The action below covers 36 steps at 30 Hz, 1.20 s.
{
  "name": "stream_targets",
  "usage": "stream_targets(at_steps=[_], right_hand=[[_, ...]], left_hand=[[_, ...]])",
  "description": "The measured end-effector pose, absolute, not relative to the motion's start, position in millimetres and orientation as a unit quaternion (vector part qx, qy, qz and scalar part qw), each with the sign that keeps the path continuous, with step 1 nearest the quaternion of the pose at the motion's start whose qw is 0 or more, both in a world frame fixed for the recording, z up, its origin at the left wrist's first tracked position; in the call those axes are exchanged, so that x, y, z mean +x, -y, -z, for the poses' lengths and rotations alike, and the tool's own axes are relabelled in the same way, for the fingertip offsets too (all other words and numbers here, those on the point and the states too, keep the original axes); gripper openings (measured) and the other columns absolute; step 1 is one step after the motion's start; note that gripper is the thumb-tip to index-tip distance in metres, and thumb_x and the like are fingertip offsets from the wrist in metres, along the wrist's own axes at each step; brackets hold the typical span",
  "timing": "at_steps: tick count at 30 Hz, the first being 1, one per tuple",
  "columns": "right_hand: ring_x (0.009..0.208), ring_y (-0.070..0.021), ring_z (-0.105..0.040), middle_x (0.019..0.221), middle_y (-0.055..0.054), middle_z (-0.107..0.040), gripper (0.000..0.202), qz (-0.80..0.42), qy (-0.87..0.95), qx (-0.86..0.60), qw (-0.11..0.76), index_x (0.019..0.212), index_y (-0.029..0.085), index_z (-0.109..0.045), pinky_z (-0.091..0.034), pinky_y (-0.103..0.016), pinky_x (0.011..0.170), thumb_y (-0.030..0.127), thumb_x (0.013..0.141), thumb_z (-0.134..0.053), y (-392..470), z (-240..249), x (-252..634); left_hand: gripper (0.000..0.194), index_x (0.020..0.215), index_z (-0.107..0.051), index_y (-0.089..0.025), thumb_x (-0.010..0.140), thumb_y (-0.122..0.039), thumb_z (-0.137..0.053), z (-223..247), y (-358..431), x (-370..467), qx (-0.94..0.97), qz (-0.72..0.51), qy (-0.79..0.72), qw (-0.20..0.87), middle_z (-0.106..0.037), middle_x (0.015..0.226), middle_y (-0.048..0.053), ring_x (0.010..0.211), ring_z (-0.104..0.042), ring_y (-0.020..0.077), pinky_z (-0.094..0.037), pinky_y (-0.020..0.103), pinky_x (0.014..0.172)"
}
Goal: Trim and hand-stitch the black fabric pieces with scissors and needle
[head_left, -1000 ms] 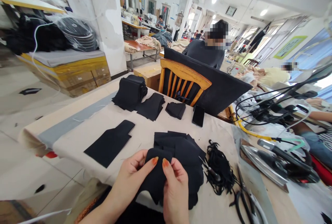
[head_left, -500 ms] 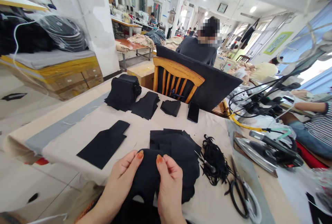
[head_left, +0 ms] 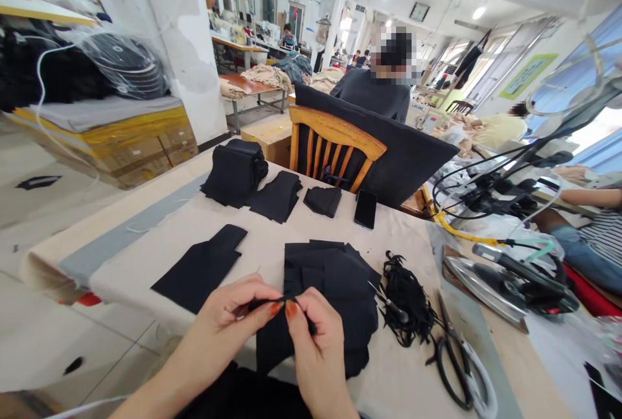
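Head view: left hand [head_left: 238, 315] and right hand [head_left: 318, 331] both pinched tight on black cloth [head_left: 270, 346], edge crosswise, rest hanging below grip; pile [head_left: 335, 280] just beyond, right hand nearer.

Cloth-covered table [head_left: 272, 231] with black fabric pieces [head_left: 335, 283], a phone [head_left: 365, 210], tangled black strips [head_left: 411, 305] and scissors [head_left: 448, 329]

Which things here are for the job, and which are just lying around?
Part of the job, it seems:
black cloth piece, held by left hand and right hand
pile of black pieces
tall black stack farther back

Just lying around, probably:
phone
bundle of black strips
scissors and iron, maybe tools, but untouched
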State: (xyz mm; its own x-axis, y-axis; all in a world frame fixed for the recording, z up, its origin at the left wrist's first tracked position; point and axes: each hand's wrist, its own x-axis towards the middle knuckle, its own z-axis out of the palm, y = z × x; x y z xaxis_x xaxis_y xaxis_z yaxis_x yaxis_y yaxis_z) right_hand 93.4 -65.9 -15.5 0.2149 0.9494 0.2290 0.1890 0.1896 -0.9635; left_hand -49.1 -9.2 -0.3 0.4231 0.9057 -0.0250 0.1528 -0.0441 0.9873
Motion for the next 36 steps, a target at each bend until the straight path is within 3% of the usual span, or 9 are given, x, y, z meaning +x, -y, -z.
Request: stream_targets(at_steps=[6,11,20,27,31,36], right_hand=[[0.066,-0.0137,-0.048,0.073,0.0,-0.051,0.02,-0.33,0.559,-0.529,0.546,0.076,0.019,-0.059,-0.037,-0.025,0.059,0.016,0.091,-0.045,69.8,8.6,92.9],[0.065,-0.0136,-0.049,0.072,0.0,-0.052,0.016,-0.315,0.55,-0.53,0.563,0.077,0.02,-0.059,-0.037,-0.025,0.058,0.015,0.088,-0.05,70.5,8.6,92.7],[0.072,-0.0146,-0.05,0.074,0.0,-0.052,0.013,-0.297,0.573,-0.536,0.545,0.079,0.02,-0.055,-0.038,-0.027,0.065,0.014,0.088,-0.048,80.1,12.0,103.7],[0.058,-0.0106,-0.04,0.063,0.004,-0.041,0.029,-0.341,0.45,-0.563,0.603,0.065,0.019,-0.05,-0.03,-0.023,0.053,0.033,0.09,-0.054,79.1,27.7,112.3],[0.061,-0.0109,-0.041,0.066,0.004,-0.043,0.028,-0.361,0.392,-0.555,0.639,0.068,0.02,-0.051,-0.034,-0.022,0.056,0.035,0.091,-0.051,76.1,31.4,116.9],[0.06,-0.0106,-0.041,0.065,0.004,-0.044,0.024,-0.359,0.397,-0.542,0.648,0.068,0.02,-0.054,-0.034,-0.021,0.055,0.032,0.087,-0.059,70.9,27.7,116.5]], left_hand=[[0.014,0.085,-0.075,-0.025,0.081,-0.034,-0.065,0.0,11.0,-48.3,0.612,-0.325,-0.404,0.597,-0.059,0.071,0.0,0.064,-0.052,0.0149,-0.043,0.022,0.055],[0.013,0.074,-0.076,-0.023,0.078,-0.031,-0.066,-0.5,13.4,-50.8,0.624,-0.364,-0.419,0.55,-0.06,0.064,0.001,0.061,-0.054,0.0162,-0.044,0.024,0.054],[0.014,0.074,-0.076,-0.027,0.079,-0.035,-0.065,8.9,14.7,-37.6,0.669,-0.344,-0.404,0.52,-0.067,0.067,0.001,0.066,-0.062,0.0192,-0.048,0.022,0.06],[0.027,0.071,-0.066,-0.023,0.085,-0.045,-0.057,13.8,21.4,-8.1,0.608,-0.317,-0.446,0.576,-0.06,0.068,-0.001,0.066,-0.054,0.0164,-0.045,0.02,0.057],[0.022,0.08,-0.067,-0.023,0.083,-0.044,-0.061,8.1,22.8,-2.7,0.572,-0.283,-0.421,0.645,-0.058,0.068,-0.002,0.061,-0.05,0.0138,-0.044,0.019,0.052],[0.021,0.074,-0.063,-0.021,0.082,-0.04,-0.063,4.1,23.3,-4.8,0.562,-0.296,-0.415,0.651,-0.053,0.066,-0.003,0.061,-0.047,0.0131,-0.044,0.019,0.052]])
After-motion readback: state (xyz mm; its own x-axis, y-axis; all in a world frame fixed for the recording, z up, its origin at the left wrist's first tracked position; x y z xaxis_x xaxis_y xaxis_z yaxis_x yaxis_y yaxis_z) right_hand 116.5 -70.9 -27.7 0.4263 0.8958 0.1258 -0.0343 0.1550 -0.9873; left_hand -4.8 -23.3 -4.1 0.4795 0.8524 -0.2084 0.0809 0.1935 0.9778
